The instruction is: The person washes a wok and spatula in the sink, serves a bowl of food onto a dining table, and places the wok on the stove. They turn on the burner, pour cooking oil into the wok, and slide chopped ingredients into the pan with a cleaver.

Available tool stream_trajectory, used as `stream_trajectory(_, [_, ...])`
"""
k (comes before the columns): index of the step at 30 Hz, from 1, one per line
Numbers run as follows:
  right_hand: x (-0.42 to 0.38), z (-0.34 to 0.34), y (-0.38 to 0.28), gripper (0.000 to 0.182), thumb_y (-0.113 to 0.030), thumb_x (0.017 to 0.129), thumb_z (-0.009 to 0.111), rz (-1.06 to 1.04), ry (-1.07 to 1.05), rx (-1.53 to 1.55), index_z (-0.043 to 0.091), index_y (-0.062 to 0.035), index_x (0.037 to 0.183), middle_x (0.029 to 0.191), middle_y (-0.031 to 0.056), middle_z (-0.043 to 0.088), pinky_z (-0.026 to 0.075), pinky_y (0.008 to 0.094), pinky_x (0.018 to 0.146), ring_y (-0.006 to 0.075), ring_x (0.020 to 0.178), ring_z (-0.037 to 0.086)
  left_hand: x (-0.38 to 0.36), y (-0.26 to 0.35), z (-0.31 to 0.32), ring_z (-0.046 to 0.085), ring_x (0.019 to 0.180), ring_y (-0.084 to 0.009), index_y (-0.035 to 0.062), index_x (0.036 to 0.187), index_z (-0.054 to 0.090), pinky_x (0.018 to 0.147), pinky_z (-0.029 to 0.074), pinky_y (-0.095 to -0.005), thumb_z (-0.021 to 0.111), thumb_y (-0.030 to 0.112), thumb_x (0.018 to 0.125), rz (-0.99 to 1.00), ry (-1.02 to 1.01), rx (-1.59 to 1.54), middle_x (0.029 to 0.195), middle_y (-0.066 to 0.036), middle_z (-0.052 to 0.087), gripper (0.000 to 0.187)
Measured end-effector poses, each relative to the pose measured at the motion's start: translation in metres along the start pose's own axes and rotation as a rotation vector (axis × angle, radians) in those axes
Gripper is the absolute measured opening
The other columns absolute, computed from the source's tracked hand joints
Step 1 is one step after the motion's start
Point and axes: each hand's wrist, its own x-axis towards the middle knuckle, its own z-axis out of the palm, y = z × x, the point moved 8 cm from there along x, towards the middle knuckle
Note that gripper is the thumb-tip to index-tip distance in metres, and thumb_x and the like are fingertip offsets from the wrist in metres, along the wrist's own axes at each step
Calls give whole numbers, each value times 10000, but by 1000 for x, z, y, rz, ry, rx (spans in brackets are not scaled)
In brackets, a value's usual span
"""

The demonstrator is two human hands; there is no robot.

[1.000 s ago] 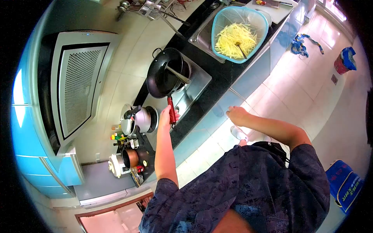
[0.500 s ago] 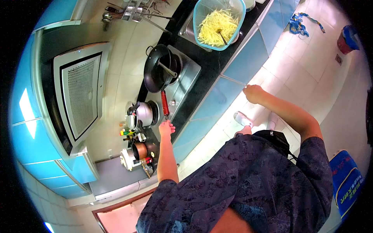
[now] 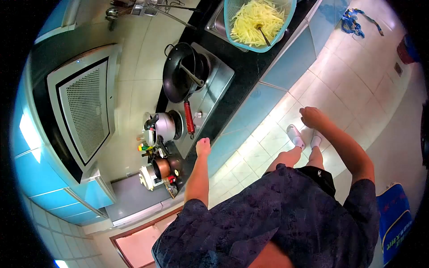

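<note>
My left hand [image 3: 203, 147] is curled into a loose fist at the counter edge, just beyond the end of the wok's red handle and apart from it. The black wok [image 3: 175, 78] sits on the gas stove [image 3: 217, 81], with a metal-handled utensil [image 3: 192, 75] resting in it. Over the tiled floor, away from the counter, my right hand [image 3: 313, 117] hangs with its fingers folded in. Nothing shows in either hand. On the counter by the sink, a light-blue basket [image 3: 228, 22] holds pale yellow shreds and a spoon [image 3: 263, 35].
A silver pot [image 3: 165, 126] stands on the other burner. Beyond it are bottles and a copper-coloured pot [image 3: 161, 169]. The range hood [image 3: 85, 107] hangs over the stove. A blue cloth [image 3: 352, 23] lies on the floor, and a blue bag [image 3: 393, 219] is at the right.
My left hand has drawn back slightly from the wok handle, and its fingers have closed. My right hand has shifted away from the cabinets. The camera view has moved a little.
</note>
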Motion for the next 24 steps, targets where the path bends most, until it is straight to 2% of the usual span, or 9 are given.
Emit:
stream_trajectory(1, [-2,12,4,178,-114,811,566,4,-5,16,614,10,929,853,214,671,538,457,735,361,824,668,-8,12,3,658,672,-367,-28,785,626,655,496,-462,472,334,895,-44,-11,1,734,-228,634,408])
stream_trajectory(5, [-9,61,21,194,-141,791,588,81,-128,-3,632,-12,929,825,181,676,529,438,774,346,839,663,-22,30,38,648,781,-409,-5,819,644,672,490,-473,487,330,897,110,-58,151,797,-233,642,379])
stream_trajectory(8, [-22,52,2,204,-158,805,565,100,-256,-3,647,-40,951,897,181,694,549,493,698,373,847,678,-59,23,79,635,832,-430,21,869,668,704,491,-481,493,321,894,163,-119,122,862,-243,643,348])
stream_trajectory(9, [-24,50,-2,216,-171,802,568,115,-282,1,646,-41,956,905,185,694,548,493,736,365,870,680,-74,25,90,636,839,-428,25,876,672,717,495,-482,490,314,892,166,-166,158,878,-242,645,342])
stream_trajectory(10, [-17,76,4,232,-183,810,559,2,-308,-50,641,-43,977,914,195,692,543,491,759,361,875,679,-90,32,100,637,845,-427,30,884,676,729,499,-483,487,307,891,171,-210,189,895,-240,647,336])
stream_trajectory(14, [-13,81,22,269,-224,812,557,46,-346,-80,640,-43,993,957,166,693,514,455,845,354,935,659,-142,27,140,645,873,-405,48,885,695,781,510,-487,471,326,889,84,-279,129,917,-221,669,358])
stream_trajectory(17, [0,108,64,260,-228,809,549,-35,-385,-220,651,-35,950,964,188,686,513,454,842,357,944,655,-173,28,153,646,864,-407,43,870,698,794,511,-488,468,333,888,47,-305,70,907,-219,673,371])
stream_trajectory(20, [2,79,75,257,-225,808,542,-88,-325,-318,665,-20,903,954,207,680,514,452,841,364,949,652,-193,10,179,645,859,-407,29,835,696,790,509,-492,472,335,886,5,-328,-4,899,-224,672,383])
stream_trajectory(24, [1,47,78,294,-213,780,575,120,-520,-396,683,15,931,992,247,668,515,453,854,377,966,647,-230,-10,198,648,867,-391,19,808,693,773,510,-493,514,372,869,-61,-281,-85,888,-228,674,401])
